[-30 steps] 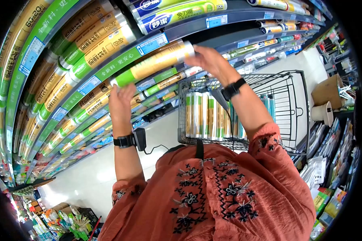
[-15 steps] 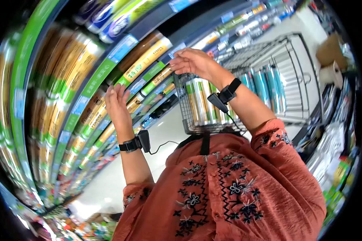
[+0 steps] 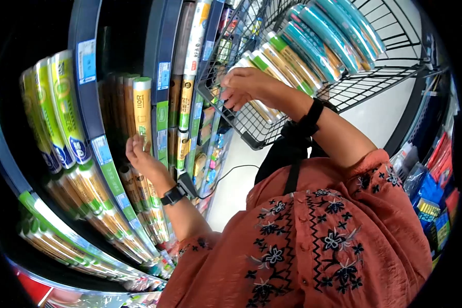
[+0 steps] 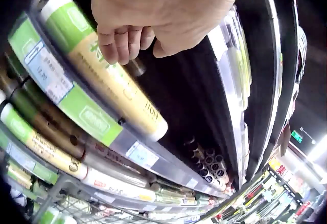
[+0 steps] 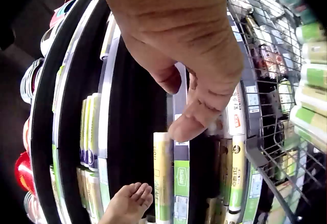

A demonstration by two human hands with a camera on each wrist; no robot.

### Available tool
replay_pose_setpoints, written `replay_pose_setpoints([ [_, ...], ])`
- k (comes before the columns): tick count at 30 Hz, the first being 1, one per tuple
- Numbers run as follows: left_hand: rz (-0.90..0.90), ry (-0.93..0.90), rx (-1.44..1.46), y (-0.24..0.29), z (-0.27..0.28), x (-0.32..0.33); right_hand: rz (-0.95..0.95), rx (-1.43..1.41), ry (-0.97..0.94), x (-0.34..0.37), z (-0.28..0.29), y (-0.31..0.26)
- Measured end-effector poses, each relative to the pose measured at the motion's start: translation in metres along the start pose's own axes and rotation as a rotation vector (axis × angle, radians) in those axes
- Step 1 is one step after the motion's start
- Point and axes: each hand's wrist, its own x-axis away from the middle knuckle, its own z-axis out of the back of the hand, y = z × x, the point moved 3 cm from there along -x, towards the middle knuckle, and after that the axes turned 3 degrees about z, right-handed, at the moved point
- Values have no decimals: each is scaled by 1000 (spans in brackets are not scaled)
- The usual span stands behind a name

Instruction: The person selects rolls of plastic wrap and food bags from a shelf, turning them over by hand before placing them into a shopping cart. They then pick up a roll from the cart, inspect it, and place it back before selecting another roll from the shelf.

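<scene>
A yellow-and-green wrapped roll (image 3: 142, 105) stands at the front of a shelf, its label marked 110. My left hand (image 3: 148, 163) is right at the roll's lower part, fingers loosely bent. In the left wrist view this hand (image 4: 153, 14) overlaps the green-ended roll (image 4: 115, 88). My right hand (image 3: 256, 86) hangs with relaxed fingers over the near side of the shopping cart (image 3: 254, 141), nothing in its grasp. In the right wrist view the fingertips of the right hand (image 5: 189, 45) appear just above the top of the same roll (image 5: 163, 180).
In the cart lie several yellow-and-green rolls (image 3: 292, 61) and teal packs (image 3: 339, 38). Lime-and-blue rolls (image 3: 61, 108) stand on the shelf to the left, above more rolls (image 3: 92, 190). A shelf edge with price tags (image 3: 163, 76) runs beside the roll.
The roll that both hands held a second ago now rests on the shelf, let go. My right hand has drawn away toward the cart; the left stays close to the roll. The view has turned.
</scene>
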Motion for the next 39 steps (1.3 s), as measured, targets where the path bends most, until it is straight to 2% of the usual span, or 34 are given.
replay_pose_setpoints([
  [1,29,23,-42,18,-23,19,-35,-1,20,3,6,0],
  [4,-10,-71,-60,0,-57,33,-66,-15,61,11,25,2],
  [11,232,-370,-49,-10,-146,80,-141,-51,144,25,61,13],
  [14,273,-573,-53,-34,-173,87,-171,-63,168,33,71,12],
  [21,426,-784,-152,-86,-239,100,-198,-81,264,46,94,11],
  [22,428,-837,-151,-81,-248,103,-201,-84,282,48,97,10],
  [24,470,-812,-174,-66,-258,108,-235,-85,286,48,105,11],
  [26,443,-837,-168,-44,-264,101,-231,-81,281,50,108,5],
  [29,259,-828,-148,38,-271,63,-229,-86,284,50,110,-3],
  [30,122,-829,-208,59,-271,39,-219,-87,268,49,110,-4],
  [32,-2,-652,-168,100,-279,2,-198,-88,237,47,111,-5],
  [36,-234,-397,-259,135,-289,-99,-206,-122,234,45,111,-5],
  [37,-246,-308,-272,136,-290,-124,-196,-125,235,46,112,-6],
  [39,-341,-337,-447,134,-290,-188,-201,-123,241,49,112,-7],
])
